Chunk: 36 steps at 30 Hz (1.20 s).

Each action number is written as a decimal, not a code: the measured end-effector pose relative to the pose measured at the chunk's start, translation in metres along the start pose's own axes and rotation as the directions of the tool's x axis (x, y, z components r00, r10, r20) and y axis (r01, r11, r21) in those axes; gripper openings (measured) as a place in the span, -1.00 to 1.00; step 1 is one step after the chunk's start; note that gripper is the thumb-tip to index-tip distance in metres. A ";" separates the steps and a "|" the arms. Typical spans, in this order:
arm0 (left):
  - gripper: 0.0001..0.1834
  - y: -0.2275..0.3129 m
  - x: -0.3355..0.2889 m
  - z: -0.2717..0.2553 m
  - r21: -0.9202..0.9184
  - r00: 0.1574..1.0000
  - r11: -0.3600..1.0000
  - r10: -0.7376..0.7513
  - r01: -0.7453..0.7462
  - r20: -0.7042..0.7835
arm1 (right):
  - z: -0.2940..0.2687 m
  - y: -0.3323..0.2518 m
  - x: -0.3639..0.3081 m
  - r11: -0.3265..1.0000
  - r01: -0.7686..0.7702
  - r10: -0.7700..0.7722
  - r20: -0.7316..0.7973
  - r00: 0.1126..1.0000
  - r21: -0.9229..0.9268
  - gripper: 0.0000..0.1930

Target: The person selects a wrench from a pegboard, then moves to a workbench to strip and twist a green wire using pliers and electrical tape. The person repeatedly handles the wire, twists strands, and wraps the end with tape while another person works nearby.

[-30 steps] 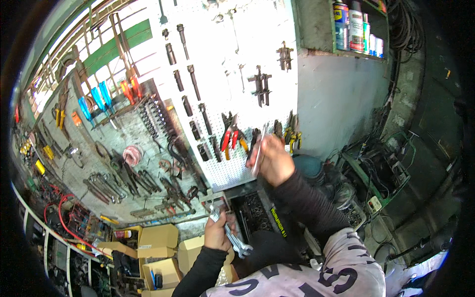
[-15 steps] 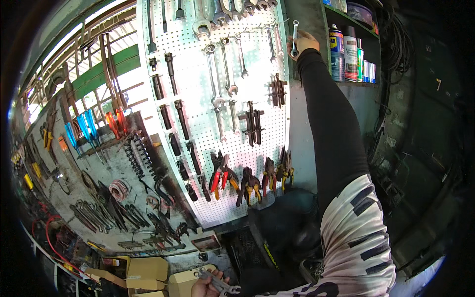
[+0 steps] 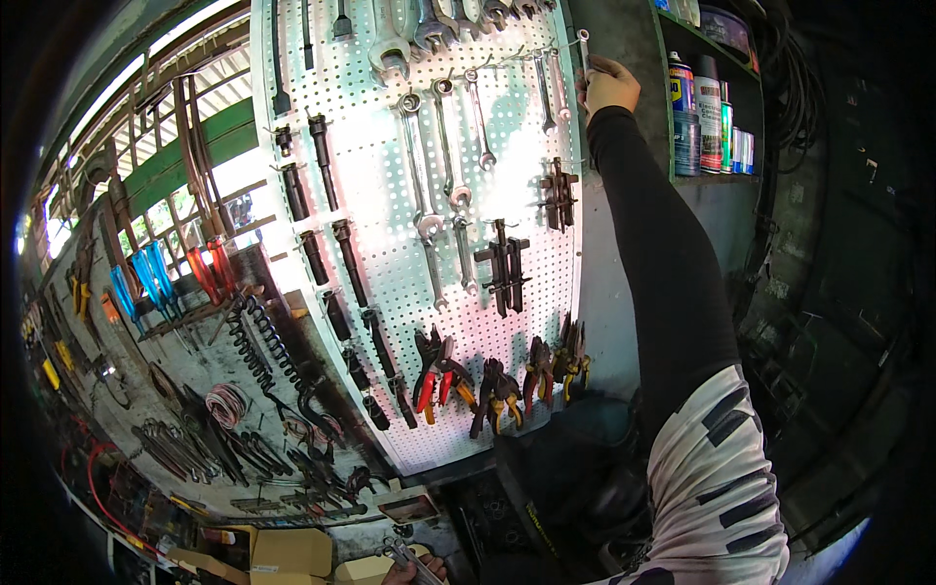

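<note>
My right hand (image 3: 611,88) is raised at the upper right edge of the white pegboard (image 3: 526,370), its fingers closed round a small wrench (image 3: 583,41). The wrench's ring end points up, and the hand covers its lower part. Beside it, slim wrenches (image 3: 544,93) hang near the board's edge. Combination wrenches (image 3: 419,171) hang further left, with large open-end wrenches (image 3: 390,49) above. Low at the bottom edge, my left hand (image 3: 425,568) is closed on several metal wrenches (image 3: 401,553), partly cut off by the frame.
Pliers (image 3: 497,395) hang along the board's bottom, and black sockets (image 3: 353,263) down its left side. A shelf with spray cans (image 3: 709,112) stands right of my forearm. Another tool board (image 3: 185,380) is at the left, above cardboard boxes (image 3: 291,552).
My right hand has turned and now hides more of the small wrench, beside the board's edge. The view has shifted, and my left hand with its wrenches sits lower in it.
</note>
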<state>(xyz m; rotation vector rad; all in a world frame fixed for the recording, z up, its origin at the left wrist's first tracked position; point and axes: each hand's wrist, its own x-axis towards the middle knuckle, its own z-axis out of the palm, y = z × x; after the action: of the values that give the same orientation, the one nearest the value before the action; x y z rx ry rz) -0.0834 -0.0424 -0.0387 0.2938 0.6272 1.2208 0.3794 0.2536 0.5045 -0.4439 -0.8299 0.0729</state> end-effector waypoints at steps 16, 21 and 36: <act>-0.54 0.031 -0.009 0.077 0.043 0.994 0.996 -0.081 0.084 -0.074 | -0.018 0.026 0.012 0.473 0.337 -0.308 0.205 0.929 -0.814 -0.67; -0.55 0.047 -0.003 0.136 0.186 0.985 0.979 0.053 -0.083 0.165 | -0.060 -0.021 -0.139 0.908 0.380 -0.247 0.507 0.826 -0.175 -0.78; -0.70 0.042 -0.042 0.166 0.328 0.908 0.865 0.282 -0.381 0.310 | -0.166 -0.142 -0.538 0.590 -0.718 0.695 0.685 0.219 -0.369 -0.72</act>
<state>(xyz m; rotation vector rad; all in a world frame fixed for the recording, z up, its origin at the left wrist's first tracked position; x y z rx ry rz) -0.0265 -0.0478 0.1276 0.9084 0.6035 1.3582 0.1199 -0.0590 0.0898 -0.7716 -1.4416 1.2718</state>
